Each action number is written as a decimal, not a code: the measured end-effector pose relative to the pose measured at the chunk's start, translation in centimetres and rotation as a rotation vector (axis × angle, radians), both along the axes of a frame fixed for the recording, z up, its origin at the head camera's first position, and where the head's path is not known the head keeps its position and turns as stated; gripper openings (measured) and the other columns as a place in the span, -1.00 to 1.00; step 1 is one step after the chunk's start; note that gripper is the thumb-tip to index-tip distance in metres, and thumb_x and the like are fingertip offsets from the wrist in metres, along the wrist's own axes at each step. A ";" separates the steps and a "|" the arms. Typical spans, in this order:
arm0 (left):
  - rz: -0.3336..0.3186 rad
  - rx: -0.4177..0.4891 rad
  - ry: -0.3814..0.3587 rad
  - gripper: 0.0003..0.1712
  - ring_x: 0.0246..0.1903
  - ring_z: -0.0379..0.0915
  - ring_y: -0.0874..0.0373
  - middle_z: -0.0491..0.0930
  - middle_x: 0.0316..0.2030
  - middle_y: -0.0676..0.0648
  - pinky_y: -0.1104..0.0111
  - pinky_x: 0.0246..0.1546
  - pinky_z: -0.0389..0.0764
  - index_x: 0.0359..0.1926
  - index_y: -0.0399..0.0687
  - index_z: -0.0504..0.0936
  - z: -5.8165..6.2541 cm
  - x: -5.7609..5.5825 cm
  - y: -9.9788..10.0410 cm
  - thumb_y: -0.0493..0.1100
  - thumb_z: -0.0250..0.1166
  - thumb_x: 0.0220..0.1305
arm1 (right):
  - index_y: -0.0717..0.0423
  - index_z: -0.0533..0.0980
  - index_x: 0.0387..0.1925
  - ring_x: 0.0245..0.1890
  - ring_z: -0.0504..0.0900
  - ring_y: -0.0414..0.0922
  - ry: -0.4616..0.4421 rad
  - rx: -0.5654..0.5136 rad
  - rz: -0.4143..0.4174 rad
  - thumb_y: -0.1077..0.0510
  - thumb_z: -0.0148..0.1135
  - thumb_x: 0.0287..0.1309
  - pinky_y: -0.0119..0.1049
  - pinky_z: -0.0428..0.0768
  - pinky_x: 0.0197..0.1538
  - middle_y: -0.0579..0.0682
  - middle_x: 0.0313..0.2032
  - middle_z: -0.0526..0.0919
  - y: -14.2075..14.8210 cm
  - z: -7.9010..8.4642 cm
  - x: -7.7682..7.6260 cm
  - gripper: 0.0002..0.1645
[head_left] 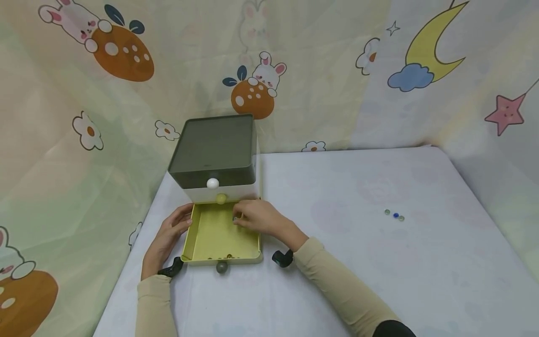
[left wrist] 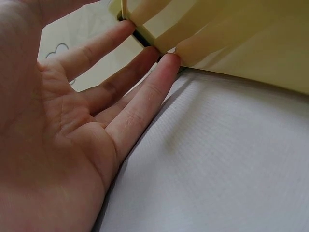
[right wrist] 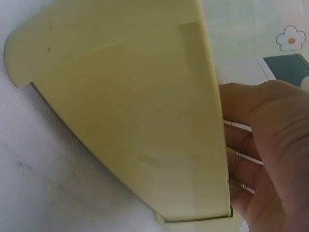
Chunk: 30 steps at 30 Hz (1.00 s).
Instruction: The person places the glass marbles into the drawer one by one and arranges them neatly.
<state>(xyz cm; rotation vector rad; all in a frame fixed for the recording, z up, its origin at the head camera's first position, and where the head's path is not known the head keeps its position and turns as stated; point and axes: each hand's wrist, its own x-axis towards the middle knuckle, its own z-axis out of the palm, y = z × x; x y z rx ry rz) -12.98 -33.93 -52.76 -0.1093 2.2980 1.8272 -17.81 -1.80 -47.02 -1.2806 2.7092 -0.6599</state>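
Note:
A yellow drawer is pulled out from the bottom of a small box with a dark green top. My left hand lies along the drawer's left side, its extended fingertips touching the wall, as the left wrist view shows. Over the drawer's right wall reaches my right hand, pinching a small dark marble above the drawer floor. In the right wrist view the yellow wall hides those fingertips. Several small marbles lie inside along the drawer's front edge.
On the white table to the right lie three marbles: a greenish one, a blue one and another greenish one. A round grey knob sticks out from the drawer front. A printed curtain hangs behind the table.

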 end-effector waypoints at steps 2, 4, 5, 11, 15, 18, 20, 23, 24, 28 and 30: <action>0.003 -0.001 0.003 -0.26 0.29 0.39 0.42 0.18 0.59 -0.16 0.59 0.18 0.44 0.60 0.04 0.21 0.0 0.0 0.0 0.00 0.24 0.53 | -0.12 0.69 -0.05 -0.26 0.62 -0.31 0.016 0.029 -0.001 -0.08 0.32 0.41 -0.42 0.59 -0.21 -0.19 -0.11 0.72 -0.2 -0.1 0.0 -0.79; 0.005 0.002 0.005 -0.26 0.28 0.39 0.42 0.18 0.59 -0.16 0.59 0.17 0.45 0.60 0.03 0.21 0.0 0.1 0.1 0.00 0.24 0.53 | -0.12 0.69 -0.06 -0.27 0.62 -0.30 0.027 0.053 -0.002 -0.08 0.31 0.42 -0.41 0.59 -0.22 -0.19 -0.11 0.72 -0.4 -0.1 0.0 -0.79; 0.007 0.002 0.006 -0.26 0.28 0.39 0.43 0.18 0.59 -0.16 0.59 0.16 0.45 0.60 0.02 0.21 0.0 0.1 0.1 -0.01 0.24 0.53 | -0.12 0.68 -0.06 -0.26 0.62 -0.30 0.034 0.066 -0.003 -0.08 0.31 0.42 -0.41 0.60 -0.22 -0.19 -0.12 0.72 -0.5 -0.1 0.0 -0.79; 0.003 -0.012 0.000 -0.26 0.28 0.37 0.45 0.16 0.60 -0.16 0.59 0.17 0.44 0.61 0.03 0.20 0.0 0.2 0.1 -0.01 0.22 0.54 | -0.12 0.66 -0.10 -0.29 0.61 -0.29 0.069 0.130 -0.007 -0.08 0.31 0.42 -0.36 0.60 -0.25 -0.19 -0.18 0.71 -1.1 -0.4 0.1 -0.82; 0.006 -0.025 -0.004 -0.25 0.28 0.37 0.44 0.15 0.61 -0.15 0.60 0.17 0.43 0.61 0.04 0.19 0.1 0.1 0.1 0.01 0.22 0.54 | -0.12 0.63 -0.20 -0.35 0.53 -0.29 0.094 0.161 -0.009 -0.03 0.29 0.43 -0.38 0.52 -0.30 -0.19 -0.27 0.65 -1.5 -0.6 0.1 -0.89; 0.006 -0.022 -0.002 -0.25 0.28 0.37 0.44 0.15 0.61 -0.15 0.60 0.17 0.43 0.61 0.03 0.19 0.2 0.1 0.2 0.01 0.22 0.54 | -0.11 0.59 -0.29 -0.38 0.48 -0.28 0.113 0.172 -0.007 0.03 0.31 0.40 -0.38 0.46 -0.34 -0.19 -0.32 0.61 -1.6 -0.5 0.1 -0.90; 0.004 -0.019 0.000 -0.25 0.28 0.36 0.44 0.15 0.61 -0.15 0.60 0.17 0.43 0.61 0.02 0.19 0.2 0.1 0.2 0.01 0.22 0.54 | -0.11 0.58 -0.33 -0.40 0.47 -0.28 0.127 0.176 -0.005 0.05 0.34 0.37 -0.37 0.46 -0.36 -0.20 -0.35 0.61 -1.6 -0.4 0.1 -0.88; 0.003 -0.016 0.001 -0.25 0.28 0.36 0.45 0.15 0.61 -0.16 0.61 0.17 0.43 0.61 0.02 0.19 0.2 0.1 0.1 0.01 0.22 0.54 | -0.10 0.58 -0.36 -0.39 0.49 -0.26 0.146 0.193 -0.004 0.08 0.36 0.34 -0.35 0.49 -0.34 -0.19 -0.35 0.63 -1.7 -0.4 0.1 -0.87; 0.003 -0.014 0.002 -0.26 0.29 0.36 0.45 0.15 0.61 -0.16 0.60 0.17 0.43 0.61 0.02 0.19 0.1 0.1 0.1 0.01 0.22 0.54 | -0.11 0.58 -0.37 -0.38 0.51 -0.26 0.152 0.202 -0.005 0.09 0.37 0.33 -0.34 0.50 -0.34 -0.19 -0.35 0.64 -1.8 -0.5 0.0 -0.87; 0.006 -0.010 0.003 -0.25 0.29 0.36 0.45 0.16 0.61 -0.16 0.60 0.17 0.44 0.61 0.02 0.20 -0.1 0.1 0.0 0.00 0.23 0.54 | -0.11 0.60 -0.37 -0.35 0.58 -0.23 0.177 0.233 -0.008 0.10 0.39 0.29 -0.32 0.55 -0.31 -0.19 -0.32 0.67 -2.0 -0.9 -0.1 -0.88; 0.003 -0.002 0.011 -0.26 0.29 0.36 0.45 0.16 0.60 -0.18 0.60 0.16 0.45 0.61 0.00 0.20 -0.1 0.1 0.0 -0.02 0.22 0.54 | -0.11 0.61 -0.38 -0.33 0.62 -0.21 0.191 0.237 -0.009 0.11 0.40 0.28 -0.30 0.57 -0.30 -0.19 -0.30 0.69 -2.1 -1.1 0.0 -0.88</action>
